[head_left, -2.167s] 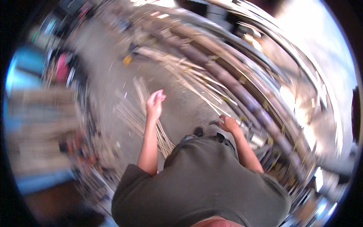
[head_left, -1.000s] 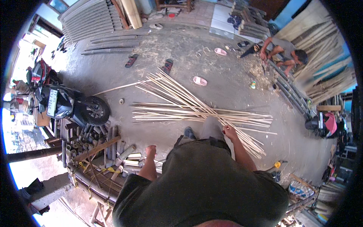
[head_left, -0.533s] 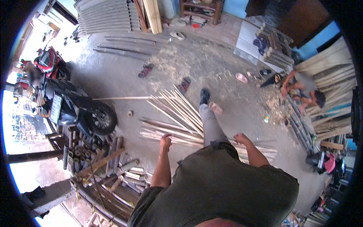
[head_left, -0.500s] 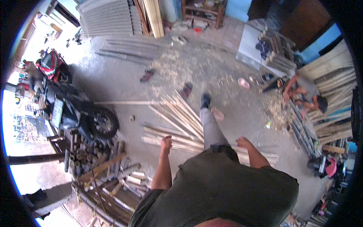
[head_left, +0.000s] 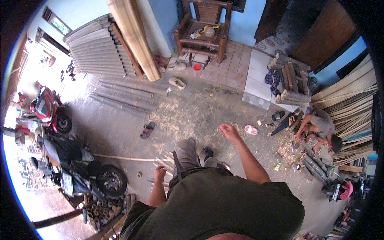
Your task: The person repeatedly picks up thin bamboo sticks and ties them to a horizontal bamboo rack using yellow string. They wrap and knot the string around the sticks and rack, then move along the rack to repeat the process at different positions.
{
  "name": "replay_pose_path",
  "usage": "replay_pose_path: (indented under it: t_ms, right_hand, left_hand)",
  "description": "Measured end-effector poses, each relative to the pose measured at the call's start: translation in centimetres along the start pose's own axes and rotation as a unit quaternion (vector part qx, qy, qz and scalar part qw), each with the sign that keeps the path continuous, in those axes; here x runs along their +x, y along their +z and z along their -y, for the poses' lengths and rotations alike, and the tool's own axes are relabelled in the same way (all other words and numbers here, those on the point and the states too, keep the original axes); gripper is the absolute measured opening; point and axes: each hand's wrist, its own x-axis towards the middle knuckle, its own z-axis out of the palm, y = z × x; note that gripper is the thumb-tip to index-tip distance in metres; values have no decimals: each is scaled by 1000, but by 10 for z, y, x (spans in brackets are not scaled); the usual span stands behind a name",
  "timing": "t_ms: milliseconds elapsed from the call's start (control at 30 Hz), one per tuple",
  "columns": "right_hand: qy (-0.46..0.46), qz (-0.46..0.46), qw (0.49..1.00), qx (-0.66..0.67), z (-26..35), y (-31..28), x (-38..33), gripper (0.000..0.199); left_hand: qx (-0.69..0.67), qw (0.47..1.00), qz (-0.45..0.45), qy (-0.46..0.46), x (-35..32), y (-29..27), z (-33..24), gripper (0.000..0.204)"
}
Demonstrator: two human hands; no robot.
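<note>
At the far left a red motorcycle (head_left: pixel 48 112) and a black motorcycle (head_left: pixel 80 170) stand parked at the yard's edge; keep the walking line well apart from the black one's rear wheel, which sits near the left arm.

The left hand (head_left: pixel 160 174) hangs low beside the left leg, fingers loosely curled, and nothing shows in it; just beside and below it lie the ends of a few split bamboo strips (head_left: pixel 162 163) on the concrete, with one long single strip (head_left: pixel 124 158) running off to the left. These strips are the nearest work material (most of the bundle is hidden behind the legs and torso); step over them, not on them, since loose round-edged slats are likely to roll underfoot.

The right hand (head_left: pixel 229 130) is raised forward over the sawdust-strewn floor, fingers partly open in a relaxed spread; whether a thin sliver is pinched between thumb and finger cannot be told at this size. Judged from the stride, the step in hand is walking across the yard; place each foot flat on bare concrete and watch the stray sandals, one dark (head_left: pixel 148 130) and one pink (head_left: pixel 251 129).

At the right a seated person (head_left: pixel 318 130) works on bamboo poles (head_left: pixel 314 158); pass well apart from that tool area.
</note>
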Motion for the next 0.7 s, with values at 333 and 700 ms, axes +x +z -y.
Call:
replay_pose_path:
  t_ms: [333,700]
  right_hand:
    - [118,64,989,-69,42,-13,241,26]
    - [148,-40,986,-60,141,-131,526,28]
  left_hand:
    - [-65,981,160,-82,285,72,-188,29]
    - [59,976,81,193,474,188,-601,28]
